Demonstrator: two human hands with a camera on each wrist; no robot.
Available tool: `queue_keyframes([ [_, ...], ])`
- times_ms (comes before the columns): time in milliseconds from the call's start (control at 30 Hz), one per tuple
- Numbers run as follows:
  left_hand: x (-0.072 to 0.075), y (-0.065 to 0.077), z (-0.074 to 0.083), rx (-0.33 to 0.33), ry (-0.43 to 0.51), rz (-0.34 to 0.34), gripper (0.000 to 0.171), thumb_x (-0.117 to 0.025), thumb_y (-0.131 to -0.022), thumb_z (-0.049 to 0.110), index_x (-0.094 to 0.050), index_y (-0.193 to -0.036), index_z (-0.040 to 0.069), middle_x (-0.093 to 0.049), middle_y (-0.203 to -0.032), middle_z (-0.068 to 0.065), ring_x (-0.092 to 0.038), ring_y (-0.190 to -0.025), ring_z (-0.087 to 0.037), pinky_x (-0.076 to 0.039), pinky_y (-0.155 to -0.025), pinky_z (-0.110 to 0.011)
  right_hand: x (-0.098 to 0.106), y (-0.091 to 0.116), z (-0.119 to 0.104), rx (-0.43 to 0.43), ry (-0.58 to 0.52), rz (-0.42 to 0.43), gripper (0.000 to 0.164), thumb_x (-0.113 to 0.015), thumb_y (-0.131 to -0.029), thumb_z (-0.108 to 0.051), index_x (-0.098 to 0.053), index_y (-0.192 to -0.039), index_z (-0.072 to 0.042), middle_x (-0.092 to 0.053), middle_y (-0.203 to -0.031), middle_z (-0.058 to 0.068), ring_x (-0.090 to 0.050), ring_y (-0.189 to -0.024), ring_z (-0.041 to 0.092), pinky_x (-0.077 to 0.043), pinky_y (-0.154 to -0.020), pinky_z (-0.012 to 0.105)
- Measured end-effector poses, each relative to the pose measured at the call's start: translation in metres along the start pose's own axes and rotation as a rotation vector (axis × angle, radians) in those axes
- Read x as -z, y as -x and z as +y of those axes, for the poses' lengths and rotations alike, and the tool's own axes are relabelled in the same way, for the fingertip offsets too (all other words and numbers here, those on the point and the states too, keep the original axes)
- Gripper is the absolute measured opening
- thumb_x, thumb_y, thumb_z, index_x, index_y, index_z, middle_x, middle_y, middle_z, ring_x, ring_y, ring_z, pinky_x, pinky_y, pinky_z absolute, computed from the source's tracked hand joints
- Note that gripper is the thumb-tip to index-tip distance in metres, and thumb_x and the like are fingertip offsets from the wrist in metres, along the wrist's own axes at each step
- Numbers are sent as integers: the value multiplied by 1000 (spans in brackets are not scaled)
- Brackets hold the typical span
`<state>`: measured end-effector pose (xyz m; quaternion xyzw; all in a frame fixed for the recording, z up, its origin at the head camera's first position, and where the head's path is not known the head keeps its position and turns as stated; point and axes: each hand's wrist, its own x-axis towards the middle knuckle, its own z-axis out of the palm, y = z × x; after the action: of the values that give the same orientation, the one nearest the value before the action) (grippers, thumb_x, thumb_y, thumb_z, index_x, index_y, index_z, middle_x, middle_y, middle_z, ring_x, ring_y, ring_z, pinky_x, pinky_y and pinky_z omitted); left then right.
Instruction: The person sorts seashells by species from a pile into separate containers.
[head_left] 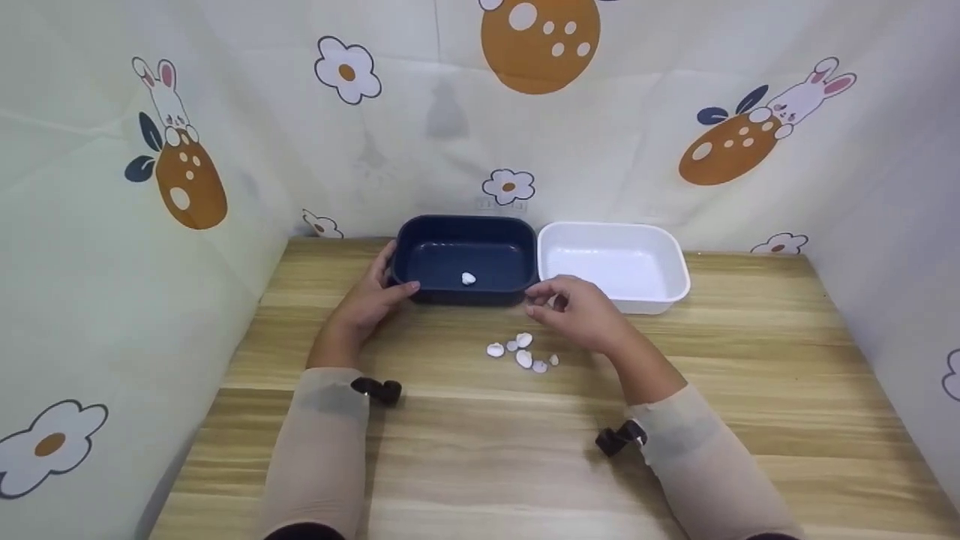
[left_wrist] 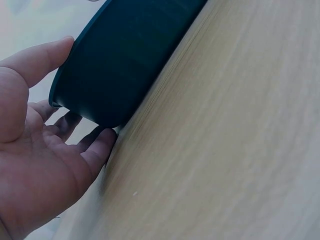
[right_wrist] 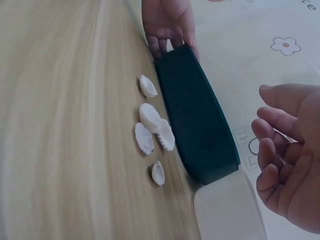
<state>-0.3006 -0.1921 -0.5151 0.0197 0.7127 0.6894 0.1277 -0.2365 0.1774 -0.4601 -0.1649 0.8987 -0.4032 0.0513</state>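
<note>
My left hand [head_left: 365, 298] holds the left end of a dark blue rectangular basin [head_left: 465, 298], its thumb at the front rim and its fingers along the end wall. A single white seashell [head_left: 469, 278] lies inside that basin. Close to the basin's front right corner hovers my right hand [head_left: 581, 309], fingers loosely bent; the right wrist view shows nothing between the fingertips. Several white seashells lie on the table below it, among them a ribbed shell [right_wrist: 144, 138] and a small rounded shell [right_wrist: 158, 173].
A white basin [head_left: 651, 306] stands against the dark one's right side, with no shell visible in it. Both sit on a wood-grain table [head_left: 465, 465] near the back edge. Behind and beside them hangs a printed cloth [head_left: 420, 150].
</note>
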Motion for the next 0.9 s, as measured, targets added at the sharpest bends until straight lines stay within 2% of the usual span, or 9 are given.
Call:
queue_keyframes([
  [233,0,1,0,-1,14,-13,102,-74,-99,5,-9,-174,28,-9,-183,-3,-17,-168,-23,-28,-135,-43,3,16,6,19,13,-34,31,-80,-96,-25,-79,-123,-10,-76,-105,3,-61,-88,15,-51,-82,30],
  [400,-1,2,3,0,-6,-12,102,-75,-98,9,-10,-174,30,-7,-183,-1,-14,-169,-23,-24,-136,-43,6,21,13,12,29,-70,34,-81,-95,-26,-78,-125,-9,-76,-105,3,-61,-88,15,-51,-81,29],
  [667,1,1,0,22,-45,-3,101,-78,-97,16,-14,-173,35,-12,-183,-2,-12,-169,-23,-19,-137,-42,10,23,29,19,48,-198,34,-82,-93,-18,-77,-125,-8,-77,-105,5,-65,-93,16,-54,-85,30],
  [800,1,0,0,16,-48,-2,102,-79,-97,16,-14,-173,34,-13,-183,-3,-13,-169,-23,-20,-137,-42,9,22,34,40,48,-254,31,-84,-90,-15,-79,-120,-10,-79,-106,5,-68,-95,16,-57,-86,28],
  [900,2,0,-1,14,-47,0,103,-80,-96,16,-14,-173,35,-13,-183,-5,-13,-169,-24,-21,-137,-43,6,21,38,25,48,-294,27,-87,-88,-16,-80,-115,-12,-79,-104,3,-70,-95,14,-59,-86,28],
])
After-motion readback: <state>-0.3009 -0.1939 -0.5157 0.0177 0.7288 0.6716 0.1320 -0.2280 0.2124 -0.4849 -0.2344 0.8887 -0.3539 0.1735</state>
